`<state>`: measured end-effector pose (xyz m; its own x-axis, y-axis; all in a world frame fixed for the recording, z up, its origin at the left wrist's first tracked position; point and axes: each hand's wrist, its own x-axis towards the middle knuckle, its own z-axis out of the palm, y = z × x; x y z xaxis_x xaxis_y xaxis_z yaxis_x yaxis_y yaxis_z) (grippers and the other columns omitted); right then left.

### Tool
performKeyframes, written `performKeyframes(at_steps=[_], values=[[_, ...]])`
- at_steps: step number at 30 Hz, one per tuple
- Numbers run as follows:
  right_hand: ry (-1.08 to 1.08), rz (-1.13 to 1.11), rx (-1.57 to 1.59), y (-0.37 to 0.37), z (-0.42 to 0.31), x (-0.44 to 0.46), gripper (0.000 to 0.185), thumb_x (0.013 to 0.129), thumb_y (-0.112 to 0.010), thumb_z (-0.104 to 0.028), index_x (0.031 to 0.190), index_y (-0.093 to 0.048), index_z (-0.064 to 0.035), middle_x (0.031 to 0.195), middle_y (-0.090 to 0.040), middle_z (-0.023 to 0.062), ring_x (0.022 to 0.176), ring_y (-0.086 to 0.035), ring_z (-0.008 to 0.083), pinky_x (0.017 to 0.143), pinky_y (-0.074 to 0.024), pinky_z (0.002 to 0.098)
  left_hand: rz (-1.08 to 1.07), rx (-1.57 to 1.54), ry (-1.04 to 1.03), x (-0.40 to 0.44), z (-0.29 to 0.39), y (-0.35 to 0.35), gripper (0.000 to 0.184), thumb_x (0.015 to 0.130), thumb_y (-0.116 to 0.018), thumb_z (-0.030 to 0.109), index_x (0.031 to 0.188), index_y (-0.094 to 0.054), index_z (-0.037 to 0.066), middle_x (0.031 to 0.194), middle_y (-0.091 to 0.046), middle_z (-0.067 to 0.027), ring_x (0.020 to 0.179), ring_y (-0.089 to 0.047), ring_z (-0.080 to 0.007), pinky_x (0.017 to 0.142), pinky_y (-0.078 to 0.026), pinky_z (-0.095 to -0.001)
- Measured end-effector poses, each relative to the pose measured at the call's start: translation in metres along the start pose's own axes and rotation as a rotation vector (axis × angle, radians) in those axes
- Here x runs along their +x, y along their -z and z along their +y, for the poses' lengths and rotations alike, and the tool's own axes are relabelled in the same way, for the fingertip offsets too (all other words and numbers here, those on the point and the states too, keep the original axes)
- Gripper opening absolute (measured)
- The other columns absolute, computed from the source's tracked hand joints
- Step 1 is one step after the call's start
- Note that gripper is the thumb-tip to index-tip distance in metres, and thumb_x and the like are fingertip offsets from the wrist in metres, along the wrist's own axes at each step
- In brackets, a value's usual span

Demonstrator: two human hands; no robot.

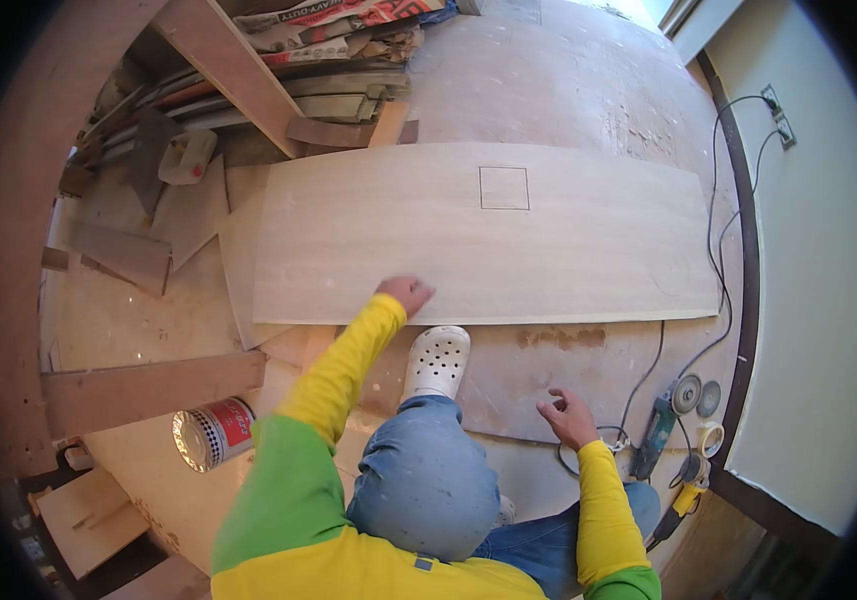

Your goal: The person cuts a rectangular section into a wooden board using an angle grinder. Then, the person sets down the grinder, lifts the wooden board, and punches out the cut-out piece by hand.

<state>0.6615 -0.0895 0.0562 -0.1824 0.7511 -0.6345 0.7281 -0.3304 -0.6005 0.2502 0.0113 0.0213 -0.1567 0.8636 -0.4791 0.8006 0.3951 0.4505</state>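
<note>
A large pale board (369, 220) lies flat across the floor, with a small square drawn in dark lines near its far edge. Over the board's near edge, left of the white shoe, is my left hand (410, 293); its fingers are blurred and partly hidden, and whether it holds anything does not show. My right hand (571, 418) hovers above the floor on the near side of the board, fingers apart and slightly curled, holding nothing. To its right lie a teal angle grinder (659, 432) and a yellow power tool (687, 498).
Black cords run from the wall outlet (780, 118) down to the tools at the right. A paint can (214, 433) lies at the lower left by a wooden beam (154, 392). Stacked strips (339, 105) and a plastic container (188, 157) sit at the upper left.
</note>
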Motion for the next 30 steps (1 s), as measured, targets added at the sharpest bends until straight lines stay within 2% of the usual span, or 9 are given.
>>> performKeyframes(at_steps=[4,7,9,13,15,17,25,27,30], values=[[-0.031,0.051,0.066,-0.006,0.004,0.010,0.052,0.087,-0.073,-0.033,0.124,-0.060,0.0013,0.096,-0.071,0.0179,0.087,-0.068,0.0254,0.080,-0.0536,0.0352,0.222,-0.081,-0.064,0.094,0.013,0.044,0.054,0.086,-0.063,0.052,0.116,-0.069,0.008,0.110,-0.070,-0.0172,0.103,-0.066,-0.0350,0.093,-0.051,-0.0399],[-0.118,0.119,0.212,-0.011,0.004,0.023,0.054,0.086,-0.073,-0.034,0.125,-0.061,0.0004,0.097,-0.071,0.0186,0.088,-0.069,0.0291,0.081,-0.0539,0.0368,0.390,-0.099,-0.175,0.199,0.026,0.064,0.056,0.086,-0.064,0.052,0.120,-0.068,0.007,0.113,-0.070,-0.0163,0.108,-0.065,-0.0344,0.098,-0.049,-0.0396],[-0.104,0.146,0.178,-0.018,-0.012,0.031,0.053,0.085,-0.073,-0.033,0.125,-0.061,0.0002,0.096,-0.071,0.0177,0.087,-0.068,0.0280,0.081,-0.0541,0.0367,0.548,0.099,-0.265,0.252,0.023,0.067,0.058,0.086,-0.064,0.052,0.119,-0.068,0.005,0.118,-0.069,-0.0175,0.114,-0.062,-0.0345,0.103,-0.046,-0.0426],[-0.112,0.142,0.264,-0.030,-0.033,0.053,0.052,0.086,-0.072,-0.034,0.124,-0.061,0.0003,0.095,-0.070,0.0163,0.087,-0.068,0.0265,0.080,-0.0541,0.0360,0.506,0.280,-0.170,0.290,0.058,0.100,0.062,0.087,-0.060,0.058,0.120,-0.068,0.007,0.124,-0.066,-0.0183,0.118,-0.060,-0.0356,0.106,-0.043,-0.0446],[-0.132,0.166,0.290,-0.037,-0.040,0.060,0.052,0.086,-0.072,-0.034,0.123,-0.061,-0.0001,0.095,-0.070,0.0160,0.087,-0.068,0.0260,0.080,-0.0541,0.0357,0.130,0.352,-0.001,0.305,0.074,0.118,0.068,0.088,-0.051,0.067,0.125,-0.067,0.012,0.131,-0.063,-0.0151,0.124,-0.057,-0.0338,0.109,-0.040,-0.0440],[-0.162,0.217,0.318,-0.040,-0.044,0.060,0.051,0.086,-0.072,-0.034,0.123,-0.062,-0.0004,0.094,-0.070,0.0156,0.087,-0.068,0.0254,0.080,-0.0540,0.0353,0.006,0.406,-0.046,0.331,0.071,0.122,0.078,0.087,-0.045,0.073,0.124,-0.067,0.008,0.130,-0.063,-0.0197,0.121,-0.058,-0.0371,0.105,-0.042,-0.0440],[-0.242,0.148,0.293,-0.050,-0.035,0.054,0.054,0.087,-0.070,-0.039,0.125,-0.061,-0.0009,0.098,-0.069,0.0163,0.091,-0.068,0.0254,0.083,-0.0534,0.0352,-0.058,0.414,-0.083,0.371,0.054,0.115,0.095,0.082,-0.039,0.084,0.125,-0.066,0.003,0.130,-0.061,-0.0238,0.125,-0.055,-0.0395,0.109,-0.039,-0.0453],[-0.251,0.161,0.272,-0.048,-0.031,0.049,0.054,0.087,-0.070,-0.039,0.125,-0.061,-0.0009,0.099,-0.069,0.0162,0.092,-0.068,0.0254,0.084,-0.0533,0.0351,0.000,0.424,-0.053,0.379,0.048,0.110,0.096,0.082,-0.040,0.084,0.124,-0.066,0.001,0.129,-0.062,-0.0246,0.124,-0.056,-0.0404,0.108,-0.039,-0.0456],[-0.247,0.154,0.289,-0.045,-0.021,0.029,0.056,0.086,-0.069,-0.042,0.126,-0.061,-0.0032,0.098,-0.069,0.0171,0.092,-0.067,0.0315,0.084,-0.0531,0.0384,0.101,0.394,-0.067,0.393,0.034,0.101,0.097,0.082,-0.040,0.084,0.123,-0.067,0.001,0.128,-0.062,-0.0254,0.123,-0.057,-0.0402,0.107,-0.040,-0.0460]])
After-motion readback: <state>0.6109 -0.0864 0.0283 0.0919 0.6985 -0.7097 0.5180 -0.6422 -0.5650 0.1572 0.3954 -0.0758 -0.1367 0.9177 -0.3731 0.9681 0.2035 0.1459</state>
